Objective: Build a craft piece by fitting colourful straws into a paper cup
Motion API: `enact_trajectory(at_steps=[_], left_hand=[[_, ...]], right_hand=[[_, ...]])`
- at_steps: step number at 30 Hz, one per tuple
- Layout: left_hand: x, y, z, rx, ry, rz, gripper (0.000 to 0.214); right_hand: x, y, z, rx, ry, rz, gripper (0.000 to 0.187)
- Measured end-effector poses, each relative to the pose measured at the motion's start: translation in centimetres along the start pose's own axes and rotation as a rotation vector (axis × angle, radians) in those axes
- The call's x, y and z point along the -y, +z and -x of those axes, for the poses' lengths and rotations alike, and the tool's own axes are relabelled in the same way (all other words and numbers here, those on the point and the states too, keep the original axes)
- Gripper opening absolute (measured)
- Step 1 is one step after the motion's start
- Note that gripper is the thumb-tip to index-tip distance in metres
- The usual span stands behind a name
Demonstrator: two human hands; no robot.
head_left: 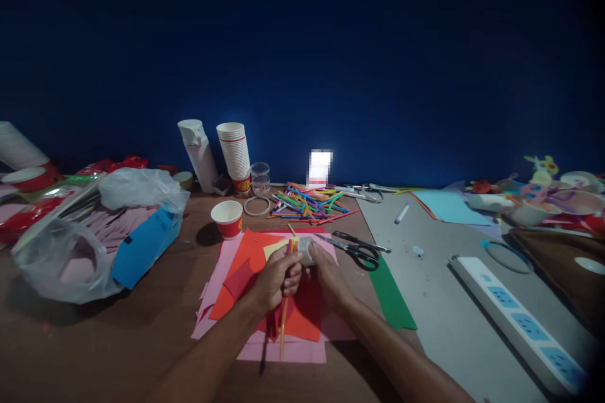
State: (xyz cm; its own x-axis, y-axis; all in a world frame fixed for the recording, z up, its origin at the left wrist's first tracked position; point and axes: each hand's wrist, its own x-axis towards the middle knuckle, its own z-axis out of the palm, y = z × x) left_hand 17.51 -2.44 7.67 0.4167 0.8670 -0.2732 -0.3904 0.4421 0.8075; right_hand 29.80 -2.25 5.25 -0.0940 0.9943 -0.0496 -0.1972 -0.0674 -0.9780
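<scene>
My left hand (280,276) is closed around a small bundle of thin coloured straws (283,327), red, yellow and orange, which stick out above and below the fist. In my right hand (327,272) is a roll of clear tape (307,252), held right against the straws' upper part. Whether a strip of tape runs between roll and straws I cannot tell. Beneath both hands lie sheets of orange paper (306,321) and pink paper (283,352). Black-handled scissors (363,255) rest to the right of the hands. A red-and-white paper cup (227,220) stands to the left.
A pile of coloured straws (309,203) lies behind the hands, near a bright pixelated patch. Stacked paper cups (234,154) stand at the back. On the left sits a plastic bag (94,277) of paper pieces; on the right, a power strip (520,324) and green paper (391,296).
</scene>
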Motion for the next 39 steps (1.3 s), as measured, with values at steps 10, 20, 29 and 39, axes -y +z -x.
enact_trajectory(at_steps=[10, 20, 29, 39], left_hand=[[-0.2, -0.5, -0.2, -0.037, -0.127, 0.114, 0.028], [-0.5, -0.8, -0.1, 0.002, -0.149, 0.117, 0.015], [-0.5, -0.7, 0.0, 0.035, -0.122, 0.138, 0.022], [-1.4, -0.8, 0.6, 0.034, -0.030, -0.025, 0.020]], right_hand=[[1.1, -0.5, 0.0, -0.021, -0.112, 0.154, 0.023], [1.0, -0.4, 0.0, -0.081, -0.199, 0.319, 0.027], [0.5, -0.8, -0.1, -0.112, -0.285, 0.359, 0.023], [1.2, -1.8, -0.4, 0.012, -0.346, 0.392, 0.023]])
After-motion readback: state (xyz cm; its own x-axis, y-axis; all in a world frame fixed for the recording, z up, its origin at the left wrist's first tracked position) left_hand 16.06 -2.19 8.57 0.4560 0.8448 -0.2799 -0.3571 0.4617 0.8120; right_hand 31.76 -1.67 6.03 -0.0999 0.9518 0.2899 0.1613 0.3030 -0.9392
